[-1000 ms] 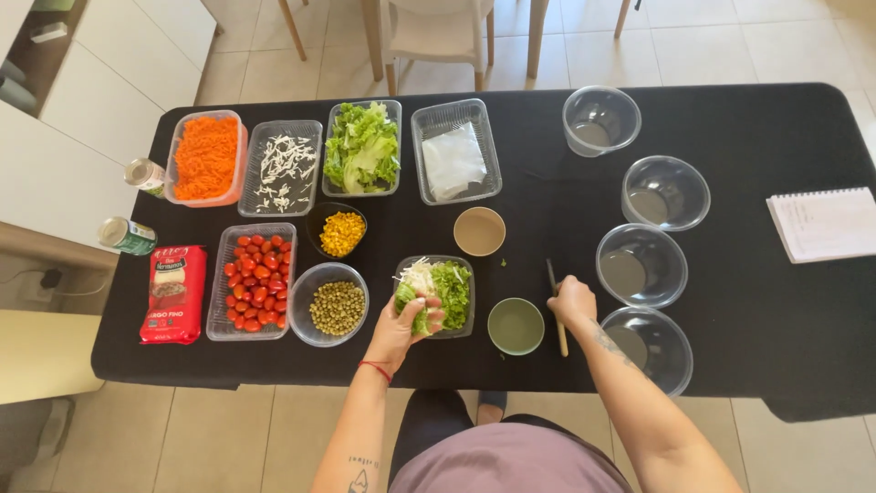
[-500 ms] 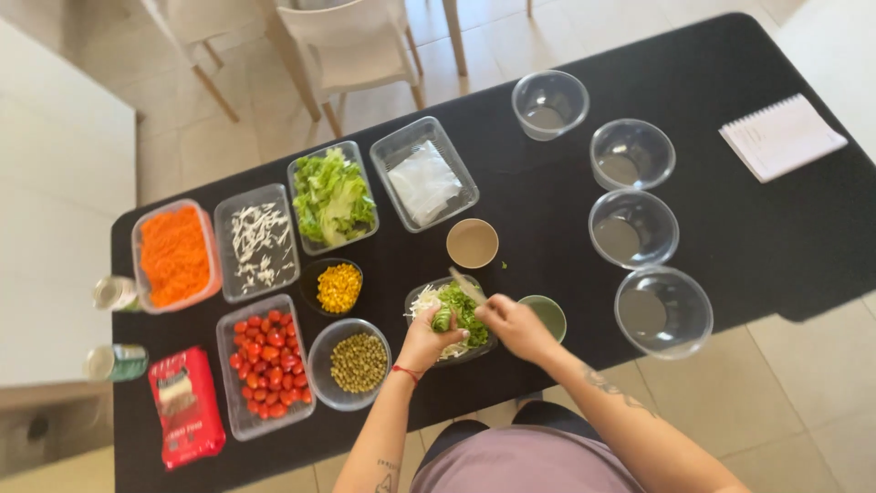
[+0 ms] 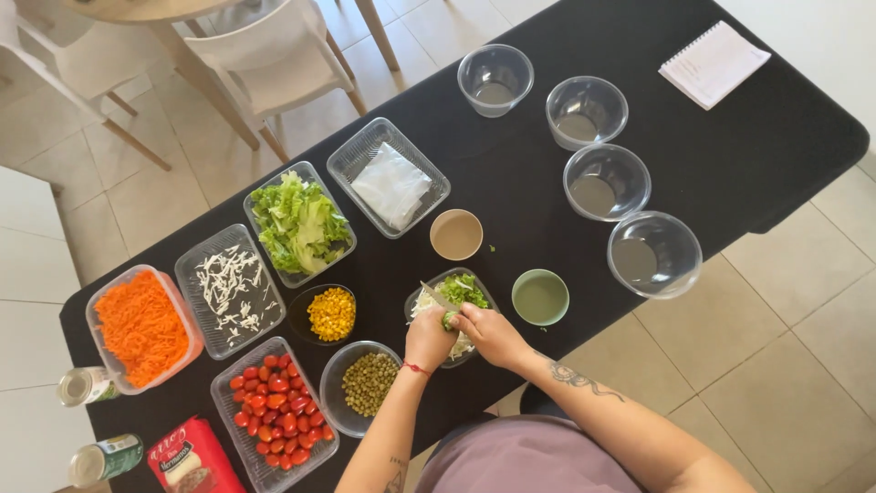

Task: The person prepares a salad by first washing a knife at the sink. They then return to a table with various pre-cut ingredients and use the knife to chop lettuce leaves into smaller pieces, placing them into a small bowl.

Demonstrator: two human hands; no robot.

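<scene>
Both hands meeting over small clear plastic tray of chopped greens and white shreds (image 3: 456, 297), near front edge of black table (image 3: 730, 146). Left hand (image 3: 429, 338) clenched round a green piece (image 3: 449, 319), mostly hidden by fingers; kind unclear. Right hand (image 3: 493, 333) closed against it, grip contents impossible to tell. Red packet (image 3: 192, 461) and two cans (image 3: 87, 385) cut off at frame edge. Counted: four empty clear bowls (image 3: 654, 254), two small cups (image 3: 540, 297), one white notepad (image 3: 714, 62)
</scene>
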